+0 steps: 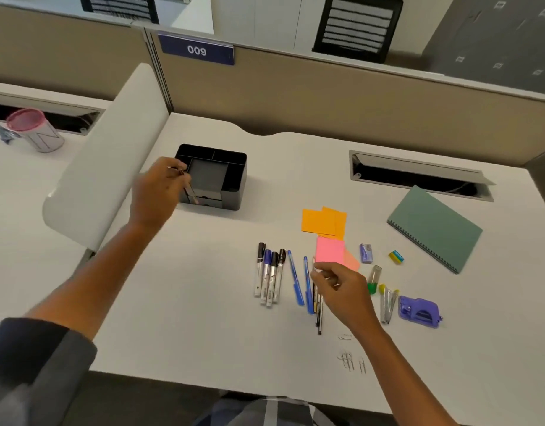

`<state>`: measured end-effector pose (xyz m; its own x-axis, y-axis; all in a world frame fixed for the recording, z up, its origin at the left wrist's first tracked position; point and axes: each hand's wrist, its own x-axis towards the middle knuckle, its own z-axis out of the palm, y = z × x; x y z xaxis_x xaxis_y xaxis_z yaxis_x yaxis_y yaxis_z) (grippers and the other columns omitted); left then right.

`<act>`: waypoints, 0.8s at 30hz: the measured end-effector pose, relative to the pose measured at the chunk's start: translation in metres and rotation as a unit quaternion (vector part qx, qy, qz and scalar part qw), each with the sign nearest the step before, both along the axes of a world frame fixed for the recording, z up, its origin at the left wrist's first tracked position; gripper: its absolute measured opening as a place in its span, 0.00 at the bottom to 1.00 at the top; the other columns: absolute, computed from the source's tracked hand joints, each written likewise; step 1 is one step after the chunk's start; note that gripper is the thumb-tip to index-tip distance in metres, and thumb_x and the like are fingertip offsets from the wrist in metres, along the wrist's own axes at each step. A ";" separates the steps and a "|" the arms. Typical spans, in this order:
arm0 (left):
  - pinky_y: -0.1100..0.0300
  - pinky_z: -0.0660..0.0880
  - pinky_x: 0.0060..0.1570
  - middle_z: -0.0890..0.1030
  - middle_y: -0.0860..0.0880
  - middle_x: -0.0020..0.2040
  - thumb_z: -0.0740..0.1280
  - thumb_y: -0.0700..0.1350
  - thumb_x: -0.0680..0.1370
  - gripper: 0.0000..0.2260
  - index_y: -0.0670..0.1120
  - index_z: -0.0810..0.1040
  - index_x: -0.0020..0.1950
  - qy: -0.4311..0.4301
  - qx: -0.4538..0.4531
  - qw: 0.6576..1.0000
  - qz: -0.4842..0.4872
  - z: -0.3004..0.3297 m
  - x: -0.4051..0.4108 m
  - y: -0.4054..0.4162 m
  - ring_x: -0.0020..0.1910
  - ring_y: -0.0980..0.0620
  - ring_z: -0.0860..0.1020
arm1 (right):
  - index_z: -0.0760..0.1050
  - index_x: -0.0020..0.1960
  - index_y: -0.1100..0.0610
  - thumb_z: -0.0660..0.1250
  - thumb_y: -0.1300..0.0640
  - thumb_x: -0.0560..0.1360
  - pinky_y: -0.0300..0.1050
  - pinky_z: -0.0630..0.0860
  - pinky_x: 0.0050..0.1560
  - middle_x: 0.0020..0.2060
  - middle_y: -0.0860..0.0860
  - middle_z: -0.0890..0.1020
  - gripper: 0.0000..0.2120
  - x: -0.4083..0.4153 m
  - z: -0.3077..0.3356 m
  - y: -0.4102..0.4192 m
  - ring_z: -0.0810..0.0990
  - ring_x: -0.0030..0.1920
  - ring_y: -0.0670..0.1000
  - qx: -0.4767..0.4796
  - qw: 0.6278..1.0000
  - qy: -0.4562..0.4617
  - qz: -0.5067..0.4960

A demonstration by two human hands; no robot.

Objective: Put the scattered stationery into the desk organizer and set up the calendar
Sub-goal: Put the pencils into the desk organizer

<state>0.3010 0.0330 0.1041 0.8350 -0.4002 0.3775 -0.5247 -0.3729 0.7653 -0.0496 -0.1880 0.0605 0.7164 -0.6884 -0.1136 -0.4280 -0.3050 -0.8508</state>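
Early stage, I judge: left hand point(156, 195) pinches a pencil point(189, 192) at the organizer point(234, 179), right hand point(341, 290) curls over the pens point(295, 281), hold unclear; markers point(269, 276), notes point(323, 221), calendar point(437, 229) lie unsorted on the desk point(203, 287).

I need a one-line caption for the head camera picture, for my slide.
Left hand lowers a pencil into the black desk organizer; right hand reaches the pens.
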 end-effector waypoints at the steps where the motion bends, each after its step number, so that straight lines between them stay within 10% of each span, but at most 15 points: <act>1: 0.57 0.83 0.49 0.86 0.52 0.45 0.74 0.42 0.79 0.14 0.62 0.76 0.50 0.004 -0.008 1.000 0.025 0.005 0.018 0.002 0.42 0.63 0.84 | 0.85 0.56 0.50 0.74 0.56 0.77 0.40 0.84 0.45 0.39 0.44 0.85 0.08 -0.007 -0.005 -0.002 0.84 0.43 0.46 0.006 1.000 0.006 -0.011; 5: 0.46 0.84 0.50 0.86 0.47 0.48 0.74 0.44 0.78 0.13 0.63 0.76 0.46 0.026 -0.016 0.996 0.084 0.007 0.063 0.008 0.46 0.49 0.87 | 0.84 0.52 0.47 0.73 0.58 0.78 0.37 0.82 0.38 0.38 0.48 0.86 0.07 -0.035 -0.015 -0.006 0.85 0.38 0.49 0.031 0.998 0.022 -0.043; 20: 0.52 0.76 0.52 0.87 0.48 0.52 0.74 0.47 0.79 0.05 0.49 0.80 0.52 0.086 0.169 0.975 0.114 -0.049 0.071 -0.002 0.53 0.44 0.84 | 0.85 0.53 0.52 0.73 0.57 0.78 0.40 0.83 0.42 0.43 0.46 0.86 0.05 -0.079 -0.043 -0.026 0.84 0.43 0.45 -0.042 0.979 0.158 -0.124; 24: 0.73 0.70 0.42 0.87 0.48 0.53 0.74 0.46 0.79 0.05 0.54 0.80 0.46 0.089 0.173 0.976 0.098 -0.052 0.069 0.000 0.54 0.46 0.84 | 0.85 0.47 0.52 0.72 0.59 0.77 0.46 0.85 0.40 0.40 0.46 0.86 0.04 -0.083 -0.056 -0.030 0.84 0.40 0.48 -0.059 0.966 0.218 -0.127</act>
